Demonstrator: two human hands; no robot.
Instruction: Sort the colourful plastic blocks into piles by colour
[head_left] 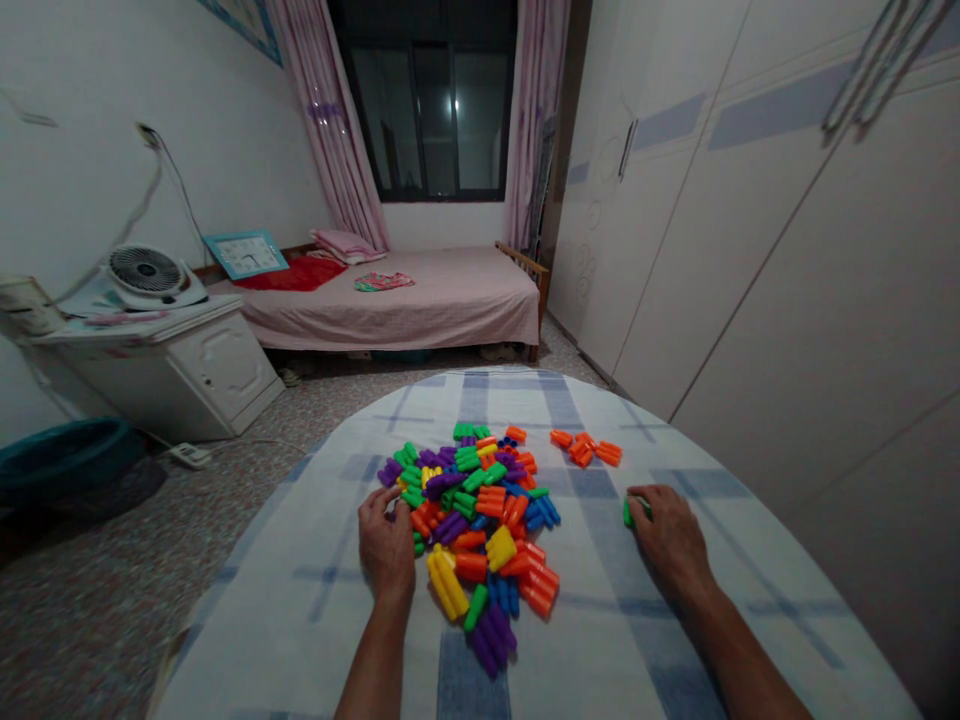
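A heap of ribbed plastic building blocks (465, 455) in green, orange, purple, blue and yellow lies on the table. At its left edge, my left hand (386, 545) has its thumb and fingers curled together. A bit of purple shows between them, but what they hold is mostly hidden. Over to the right, my right hand (667, 540) is closed on a green plastic block (628, 512), which is partly covered by the fingers. A small group of orange blocks (585, 447) lies apart from the heap, farther back than my right hand.
The round table has a white and blue checked cloth (570, 660). Behind it stands a bed (450, 310) with pink bedding. A white cabinet (217, 370) carrying a fan (146, 272) is at left, near a teal basin (67, 455). Tall wardrobes (750, 250) line the right side.
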